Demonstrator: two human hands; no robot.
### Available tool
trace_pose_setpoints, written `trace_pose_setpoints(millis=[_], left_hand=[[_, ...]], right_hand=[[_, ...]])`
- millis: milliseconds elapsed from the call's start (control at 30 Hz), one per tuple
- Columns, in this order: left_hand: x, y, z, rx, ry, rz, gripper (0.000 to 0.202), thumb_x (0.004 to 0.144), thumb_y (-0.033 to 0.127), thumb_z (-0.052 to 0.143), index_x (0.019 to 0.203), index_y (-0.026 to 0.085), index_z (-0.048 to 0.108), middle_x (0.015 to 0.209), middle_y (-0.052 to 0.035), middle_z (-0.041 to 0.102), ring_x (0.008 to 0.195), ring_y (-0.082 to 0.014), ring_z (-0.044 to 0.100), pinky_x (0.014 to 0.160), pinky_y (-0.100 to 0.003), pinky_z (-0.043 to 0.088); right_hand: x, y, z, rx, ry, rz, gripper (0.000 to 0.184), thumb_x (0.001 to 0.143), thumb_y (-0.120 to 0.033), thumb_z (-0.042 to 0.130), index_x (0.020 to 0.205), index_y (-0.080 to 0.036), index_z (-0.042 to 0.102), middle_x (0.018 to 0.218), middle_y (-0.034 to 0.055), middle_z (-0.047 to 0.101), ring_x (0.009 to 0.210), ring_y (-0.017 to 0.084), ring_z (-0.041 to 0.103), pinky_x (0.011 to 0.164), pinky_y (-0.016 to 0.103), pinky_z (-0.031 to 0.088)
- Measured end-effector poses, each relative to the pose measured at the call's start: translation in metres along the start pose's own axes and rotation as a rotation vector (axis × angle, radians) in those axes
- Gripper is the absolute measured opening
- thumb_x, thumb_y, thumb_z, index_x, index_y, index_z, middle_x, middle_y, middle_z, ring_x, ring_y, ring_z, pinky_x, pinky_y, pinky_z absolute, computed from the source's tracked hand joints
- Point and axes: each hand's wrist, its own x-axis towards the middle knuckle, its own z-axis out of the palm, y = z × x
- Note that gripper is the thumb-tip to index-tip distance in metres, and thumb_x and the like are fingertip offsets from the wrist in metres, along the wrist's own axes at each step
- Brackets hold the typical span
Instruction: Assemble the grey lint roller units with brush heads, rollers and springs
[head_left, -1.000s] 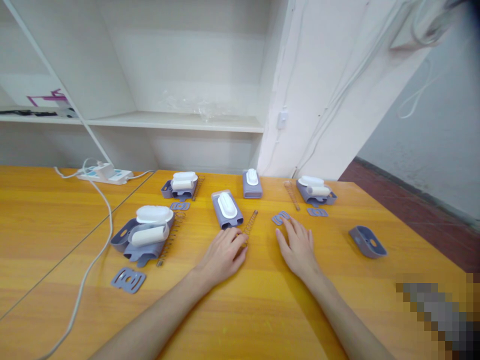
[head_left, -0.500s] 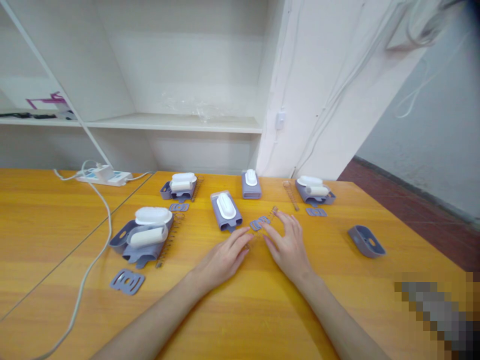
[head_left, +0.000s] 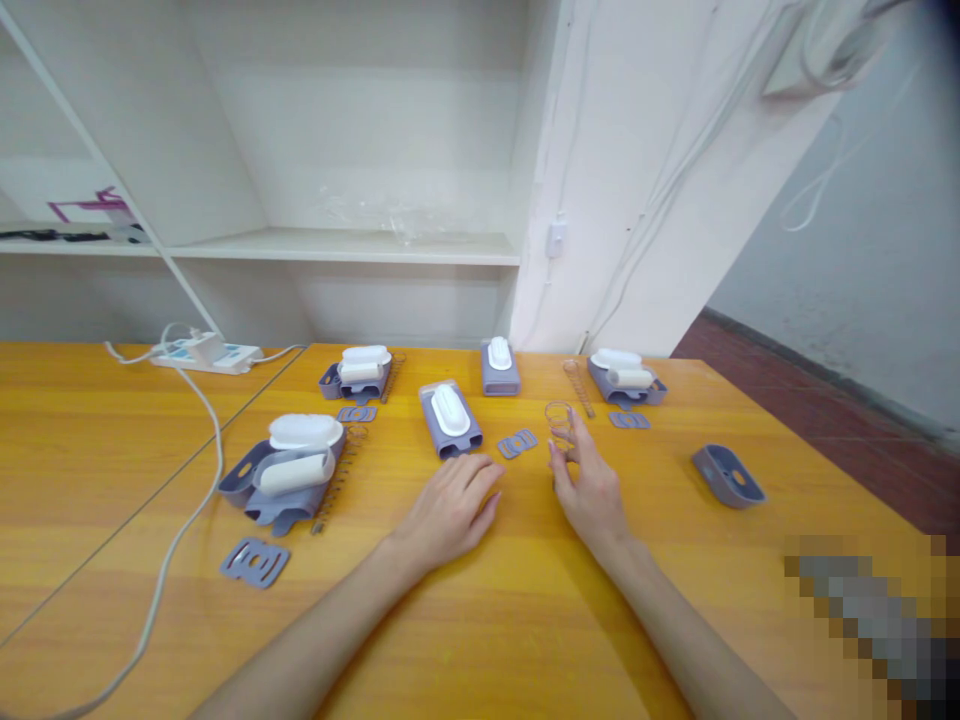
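Note:
My right hand (head_left: 589, 490) pinches a thin metal coil spring (head_left: 559, 422) and holds it upright, its top end lifted off the wooden table (head_left: 480, 610). My left hand (head_left: 450, 505) rests palm down on the table with fingers loosely together, just in front of a purple housing with a white insert (head_left: 450, 418). A small flat purple plate (head_left: 517, 443) lies between the two hands.
More purple and white assemblies lie around: a large one (head_left: 289, 465) at left, others (head_left: 360, 370) (head_left: 500, 364) (head_left: 622, 378) along the back. A purple shell (head_left: 727, 475) sits right. A flat plate (head_left: 255, 560), a white cable (head_left: 187, 500) and a power strip (head_left: 206, 352) are at left.
My right hand slid the flat plate leftwards, then took the spring and raised it upright. My left hand drew back slightly from the spring and stayed flat.

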Motion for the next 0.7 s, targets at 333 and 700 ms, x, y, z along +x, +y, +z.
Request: trace_pose_setpoints(millis=[333,700], left_hand=[[0.016,0.011,-0.005,0.183,-0.209,-0.001,0.015,0.090,0.023,0.039,0.098,0.019,0.051,0.100,-0.0073,0.055,0.090,-0.0206,0.053,0.079,-0.034,0.044],[0.043,0.009,0.020,0.223,-0.129,-0.141,0.024,0.088,0.028,0.043,0.109,0.018,0.050,0.105,-0.0092,0.055,0.097,-0.0241,0.050,0.082,-0.038,0.040]], right_hand=[[0.026,-0.018,0.003,0.246,0.002,-0.028,0.040,0.091,-0.018,0.041,0.129,-0.026,0.050,0.127,0.0085,0.055,0.113,0.022,0.057,0.098,0.040,0.046],[0.048,-0.003,0.033,0.810,0.165,0.511,0.044,0.077,-0.030,0.061,0.118,-0.016,0.055,0.107,0.0128,0.066,0.075,0.019,0.069,0.077,0.038,0.055]])
